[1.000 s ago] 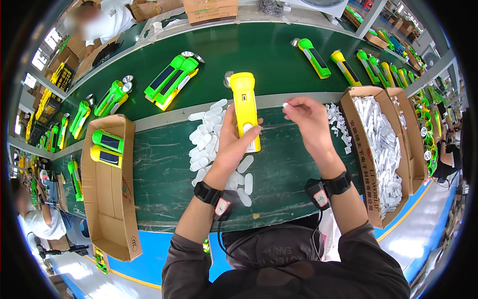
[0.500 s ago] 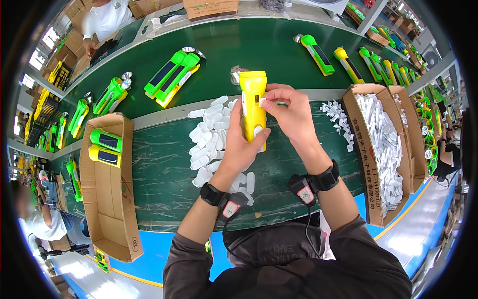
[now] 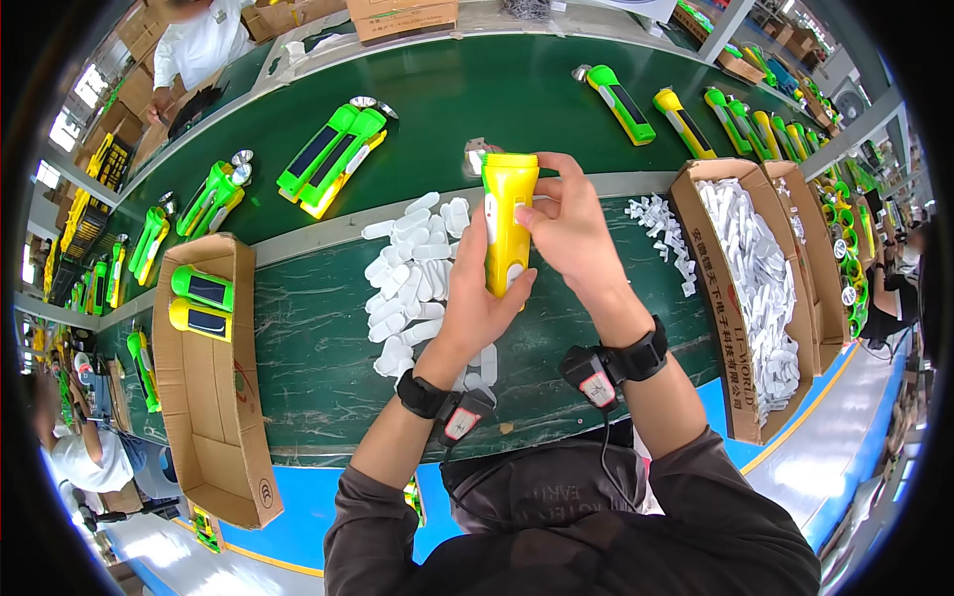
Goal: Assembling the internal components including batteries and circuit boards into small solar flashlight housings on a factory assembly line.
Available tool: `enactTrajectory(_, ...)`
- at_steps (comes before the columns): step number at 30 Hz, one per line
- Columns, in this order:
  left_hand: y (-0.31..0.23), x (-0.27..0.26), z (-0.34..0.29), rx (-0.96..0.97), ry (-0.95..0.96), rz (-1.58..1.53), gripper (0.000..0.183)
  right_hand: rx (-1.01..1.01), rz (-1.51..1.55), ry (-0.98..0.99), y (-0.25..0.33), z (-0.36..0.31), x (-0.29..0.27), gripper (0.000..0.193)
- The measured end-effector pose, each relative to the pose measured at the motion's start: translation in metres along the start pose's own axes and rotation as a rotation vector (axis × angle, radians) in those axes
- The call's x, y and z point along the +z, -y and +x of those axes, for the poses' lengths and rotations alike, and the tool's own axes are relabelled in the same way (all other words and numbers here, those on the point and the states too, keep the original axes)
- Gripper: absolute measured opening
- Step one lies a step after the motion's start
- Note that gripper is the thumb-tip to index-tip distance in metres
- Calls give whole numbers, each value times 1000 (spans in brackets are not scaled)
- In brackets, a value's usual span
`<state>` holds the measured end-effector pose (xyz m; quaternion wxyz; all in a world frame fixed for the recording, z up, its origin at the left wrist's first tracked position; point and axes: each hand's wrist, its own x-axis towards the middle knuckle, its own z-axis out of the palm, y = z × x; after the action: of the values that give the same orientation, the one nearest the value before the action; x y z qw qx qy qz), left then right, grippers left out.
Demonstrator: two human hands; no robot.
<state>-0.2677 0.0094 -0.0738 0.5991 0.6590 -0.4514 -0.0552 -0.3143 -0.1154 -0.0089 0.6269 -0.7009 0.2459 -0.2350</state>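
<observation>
A yellow flashlight (image 3: 511, 184) stands nearly upright in my hands, its wide head toward the far side. My left hand (image 3: 479, 303) is closed round its lower body, thumb beside a white oval part (image 3: 515, 274). At the upper body, the thumb of my right hand (image 3: 571, 228) presses by the side opening, with the fingers curled behind the head. Under that thumb a small white piece shows only in part. To the left of the flashlight lies a heap of white oval covers (image 3: 409, 283). A scatter of small white pieces (image 3: 661, 233) lies to the right.
An open cardboard box (image 3: 214, 437) with two flashlights stands left. Another box (image 3: 720, 328), full of white parts (image 3: 750, 268), stands right. Green-yellow flashlights (image 3: 333, 159) lie across the far green surface (image 3: 437, 109). A person (image 3: 204, 45) sits at the far left.
My right thumb has pressed down over the flashlight's dark side opening, where the small white piece was held beside it. The whole view has shifted slightly.
</observation>
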Motion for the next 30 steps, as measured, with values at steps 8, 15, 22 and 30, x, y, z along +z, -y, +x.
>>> enactTrajectory(8, 9, 3, -5, -64, -17, -63, 84, 39, -47, 6, 3, 1, 6, 47)
enactTrajectory(15, 4, 2, -3, -118, 30, -136, 82, 93, 54, 2, 7, -2, 3, 43)
enactTrajectory(22, -8, -4, 3, -180, -47, -553, 70, 108, 328, 159, -6, -19, -5, 50)
enactTrajectory(30, -18, 9, 27, -210, -152, -521, 51, 307, 700, 546, -18, -47, -29, 48)
